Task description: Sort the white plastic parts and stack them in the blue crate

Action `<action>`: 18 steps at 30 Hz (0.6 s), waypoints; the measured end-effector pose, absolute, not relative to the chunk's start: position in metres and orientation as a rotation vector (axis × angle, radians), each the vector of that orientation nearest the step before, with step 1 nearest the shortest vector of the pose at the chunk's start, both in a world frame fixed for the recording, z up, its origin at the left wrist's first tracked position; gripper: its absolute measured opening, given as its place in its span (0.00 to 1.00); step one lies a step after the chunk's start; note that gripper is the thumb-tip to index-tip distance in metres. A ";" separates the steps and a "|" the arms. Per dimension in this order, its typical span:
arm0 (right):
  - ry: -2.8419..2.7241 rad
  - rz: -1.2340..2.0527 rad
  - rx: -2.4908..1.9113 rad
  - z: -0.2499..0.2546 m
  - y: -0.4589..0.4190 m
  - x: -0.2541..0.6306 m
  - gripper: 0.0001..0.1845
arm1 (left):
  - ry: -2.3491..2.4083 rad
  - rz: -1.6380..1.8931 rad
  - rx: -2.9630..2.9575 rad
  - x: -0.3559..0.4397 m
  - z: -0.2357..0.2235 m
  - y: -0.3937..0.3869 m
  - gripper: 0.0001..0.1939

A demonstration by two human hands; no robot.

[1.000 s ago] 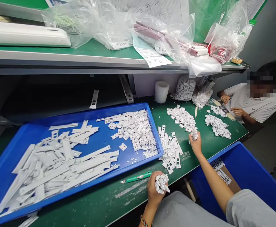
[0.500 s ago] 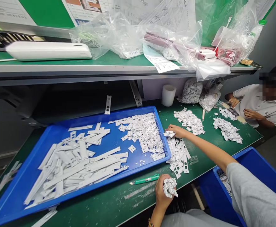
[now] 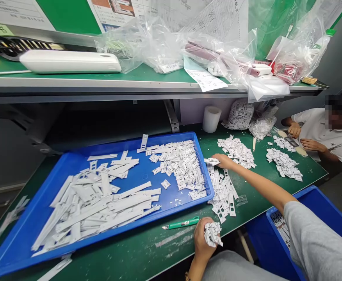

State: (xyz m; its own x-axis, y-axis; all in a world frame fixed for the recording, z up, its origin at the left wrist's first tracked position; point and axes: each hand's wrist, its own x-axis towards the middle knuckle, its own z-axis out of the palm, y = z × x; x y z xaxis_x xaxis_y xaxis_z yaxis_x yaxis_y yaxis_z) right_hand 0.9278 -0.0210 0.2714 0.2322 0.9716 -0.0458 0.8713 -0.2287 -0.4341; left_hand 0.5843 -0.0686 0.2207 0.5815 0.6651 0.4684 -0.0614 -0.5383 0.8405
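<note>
My left hand point(image 3: 202, 242) is shut around a bundle of white plastic pieces point(image 3: 212, 234) near the front edge of the green bench. My right hand point(image 3: 226, 161) reaches across the bench and pinches a few white pieces point(image 3: 211, 160) beside the right wall of a blue tray point(image 3: 205, 168). Just below that hand lies a heap of white perforated strips point(image 3: 223, 193). The tray holds long white strips and many small punched pieces. A green craft knife point(image 3: 182, 223) lies between the tray and my left hand.
Further white piles point(image 3: 236, 152) lie on the bench. A co-worker's hands point(image 3: 294, 130) work at the far right. A blue bin point(image 3: 279, 230) stands below the bench at right. Above runs a shelf point(image 3: 130, 84) with plastic bags, papers and a white device.
My right hand has moved left from above the heap of strips to the tray's edge, with its arm stretched out. My left hand still grips its bundle. The view has shifted slightly.
</note>
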 end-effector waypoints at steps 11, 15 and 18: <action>-1.796 0.469 -2.125 0.284 -0.023 0.935 0.05 | 0.460 1.016 1.932 0.583 0.222 -0.067 0.12; -1.530 0.483 -2.261 0.295 -0.031 0.937 0.11 | 0.453 1.032 1.920 0.583 0.219 -0.067 0.13; -1.255 0.543 -2.393 0.292 -0.029 0.931 0.12 | 0.449 1.043 1.923 0.583 0.219 -0.068 0.12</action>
